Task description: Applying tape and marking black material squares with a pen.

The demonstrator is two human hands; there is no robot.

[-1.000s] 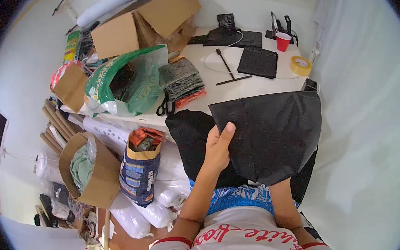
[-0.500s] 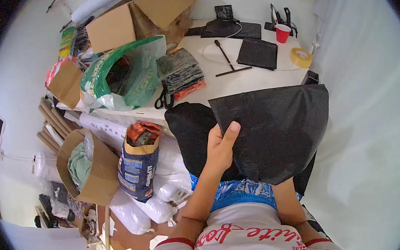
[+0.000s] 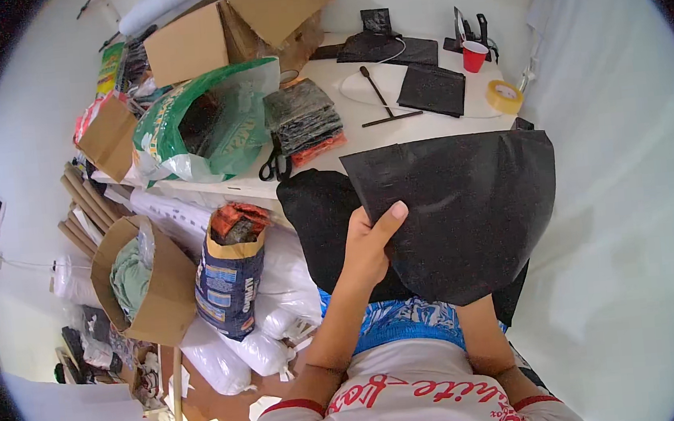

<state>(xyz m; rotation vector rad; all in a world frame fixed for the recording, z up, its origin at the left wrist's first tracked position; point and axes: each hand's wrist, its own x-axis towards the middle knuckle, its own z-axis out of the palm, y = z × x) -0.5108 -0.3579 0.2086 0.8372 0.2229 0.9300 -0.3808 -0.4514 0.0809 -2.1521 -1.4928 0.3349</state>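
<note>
A large black sheet [image 3: 473,206], perhaps a flat bag, is held up in front of my body. My left hand [image 3: 370,244] grips its left edge, thumb lying over the front face and the fingers behind. The right forearm goes up under the sheet's lower edge; the right hand itself is hidden by it, so whether it grips cannot be told. Behind the left hand is another black piece [image 3: 317,212], draped from the table edge down toward my lap.
On the white table [image 3: 347,141] are black scissors [image 3: 273,166], stacked folded plastic [image 3: 305,117], a green-white bag [image 3: 246,130], a black T-shaped tool [image 3: 379,98], a black folded pile [image 3: 432,90], yellow tape [image 3: 505,97] and a red cup [image 3: 474,56]. Left: a blue sack [image 3: 231,280] and cardboard box [image 3: 160,294].
The black sheet has risen slightly and its upper left corner has shifted a little left. My left hand keeps its grip on the edge.
</note>
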